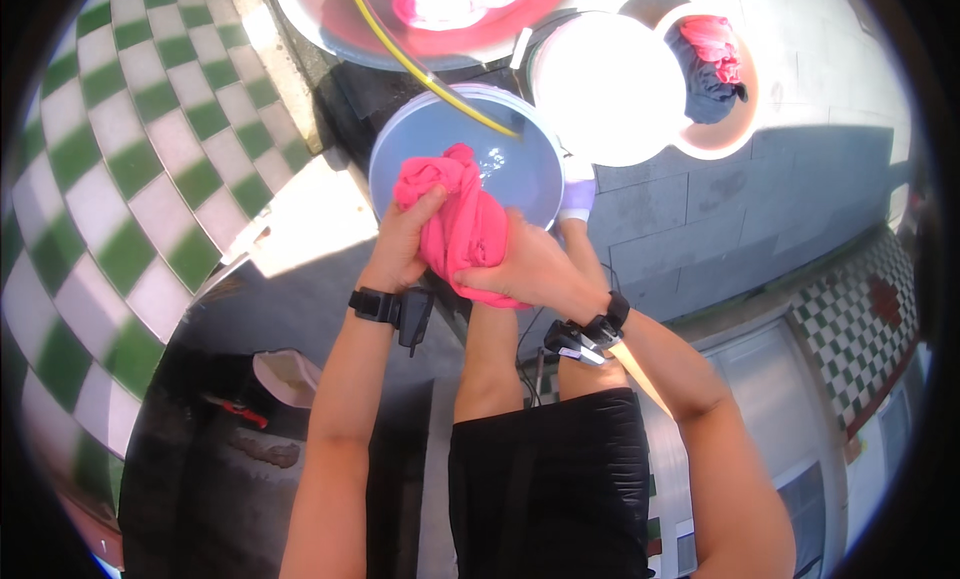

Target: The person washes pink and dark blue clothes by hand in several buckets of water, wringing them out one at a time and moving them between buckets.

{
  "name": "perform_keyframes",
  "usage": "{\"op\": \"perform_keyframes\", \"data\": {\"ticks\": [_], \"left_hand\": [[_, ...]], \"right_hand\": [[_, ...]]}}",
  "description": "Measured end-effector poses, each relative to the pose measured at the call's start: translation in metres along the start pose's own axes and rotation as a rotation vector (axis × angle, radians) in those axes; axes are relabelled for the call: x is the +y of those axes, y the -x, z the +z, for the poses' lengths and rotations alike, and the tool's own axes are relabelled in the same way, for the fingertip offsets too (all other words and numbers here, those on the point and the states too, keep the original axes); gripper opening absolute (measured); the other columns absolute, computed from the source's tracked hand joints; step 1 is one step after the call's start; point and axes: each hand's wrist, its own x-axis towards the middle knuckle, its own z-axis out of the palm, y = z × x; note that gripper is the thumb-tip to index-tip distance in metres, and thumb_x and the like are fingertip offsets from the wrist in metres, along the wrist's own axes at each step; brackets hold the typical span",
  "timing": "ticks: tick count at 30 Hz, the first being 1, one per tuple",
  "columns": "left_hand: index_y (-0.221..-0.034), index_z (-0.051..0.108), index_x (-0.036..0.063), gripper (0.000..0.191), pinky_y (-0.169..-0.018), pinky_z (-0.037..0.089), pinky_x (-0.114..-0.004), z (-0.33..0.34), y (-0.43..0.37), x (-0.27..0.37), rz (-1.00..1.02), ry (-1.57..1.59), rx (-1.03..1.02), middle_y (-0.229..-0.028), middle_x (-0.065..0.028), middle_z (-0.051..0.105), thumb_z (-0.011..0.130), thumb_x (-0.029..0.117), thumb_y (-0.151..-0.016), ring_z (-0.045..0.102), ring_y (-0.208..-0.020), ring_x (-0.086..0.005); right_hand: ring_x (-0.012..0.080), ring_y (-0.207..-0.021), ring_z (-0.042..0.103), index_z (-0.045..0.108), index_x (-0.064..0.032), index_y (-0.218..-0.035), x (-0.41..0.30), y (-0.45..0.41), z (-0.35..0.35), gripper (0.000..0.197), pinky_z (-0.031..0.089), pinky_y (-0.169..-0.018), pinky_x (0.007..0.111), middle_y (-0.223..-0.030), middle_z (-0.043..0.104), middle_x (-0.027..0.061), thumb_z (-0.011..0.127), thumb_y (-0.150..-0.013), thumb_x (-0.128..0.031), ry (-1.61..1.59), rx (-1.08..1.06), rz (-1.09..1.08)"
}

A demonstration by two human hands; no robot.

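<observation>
A bunched, twisted pink cloth is gripped between both hands over the near side of a bucket of water. My left hand holds its left side, the thumb pressed on top. On the right side, my right hand wraps the cloth with the thumb across its lower part; its other fingers are mostly hidden. A yellow hose runs from the top of the view into the bucket, its end near the water. Black straps with small devices sit on both wrists.
Beyond the bucket stands a large basin with pink and white cloth. To the right are a glaring white round container and a pale basin holding dark and pink cloth. Green and white tiles cover the left side. A pale scoop-like vessel lies lower left.
</observation>
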Motion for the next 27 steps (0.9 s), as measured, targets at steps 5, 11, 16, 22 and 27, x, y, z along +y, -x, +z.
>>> {"op": "perform_keyframes", "data": {"ticks": [5, 11, 16, 22, 27], "left_hand": [[-0.131, 0.060, 0.0035, 0.038, -0.095, 0.055, -0.037, -0.006, -0.021, -0.005, 0.024, -0.011, 0.133, -0.123, -0.0090, 0.067, 0.071, 0.010, -0.095, 0.065, -0.111, -0.0207], [-0.124, 0.064, 0.0034, 0.032, -0.090, 0.057, -0.037, -0.013, -0.040, -0.024, 0.044, 0.033, 0.181, -0.115, -0.0079, 0.070, 0.072, 0.009, -0.093, 0.068, -0.103, -0.0199], [-0.125, 0.064, 0.0019, 0.036, -0.091, 0.057, -0.038, -0.030, -0.054, -0.038, 0.051, 0.044, 0.223, -0.115, -0.0094, 0.070, 0.074, 0.005, -0.091, 0.068, -0.104, -0.0214], [-0.127, 0.061, -0.0026, 0.043, -0.088, 0.057, -0.037, -0.032, -0.060, -0.048, 0.111, 0.007, 0.338, -0.114, -0.0120, 0.069, 0.074, 0.000, -0.087, 0.068, -0.101, -0.0235], [-0.125, 0.062, -0.0027, 0.042, -0.084, 0.057, -0.035, -0.022, -0.054, -0.055, 0.258, -0.106, 0.472, -0.111, -0.0109, 0.070, 0.074, -0.002, -0.085, 0.068, -0.098, -0.0211]], "right_hand": [[0.0395, -0.085, 0.073, 0.047, 0.0084, -0.119, -0.012, -0.015, -0.004, 0.074, 0.059, -0.076, 0.043, -0.088, 0.073, 0.0210, 0.082, -0.069, -0.034, 0.316, 0.036, -0.004], [0.0360, -0.087, 0.074, 0.047, 0.0052, -0.115, 0.004, -0.031, 0.006, 0.064, 0.059, -0.075, 0.043, -0.091, 0.073, 0.0199, 0.082, -0.074, -0.030, 0.503, 0.036, -0.112], [0.0346, -0.084, 0.074, 0.049, 0.0042, -0.112, 0.023, -0.048, 0.025, 0.063, 0.059, -0.072, 0.042, -0.087, 0.072, 0.0178, 0.084, -0.074, -0.031, 0.589, 0.123, -0.222], [0.0339, -0.079, 0.075, 0.053, 0.0033, -0.106, 0.034, -0.066, 0.036, 0.039, 0.059, -0.068, 0.043, -0.085, 0.073, 0.0190, 0.072, -0.084, -0.023, 0.690, 0.167, -0.251], [0.0321, -0.079, 0.075, 0.055, 0.0013, -0.107, 0.037, -0.073, 0.049, 0.026, 0.059, -0.067, 0.042, -0.088, 0.073, 0.0178, 0.063, -0.089, -0.016, 0.808, 0.191, -0.248]]}}
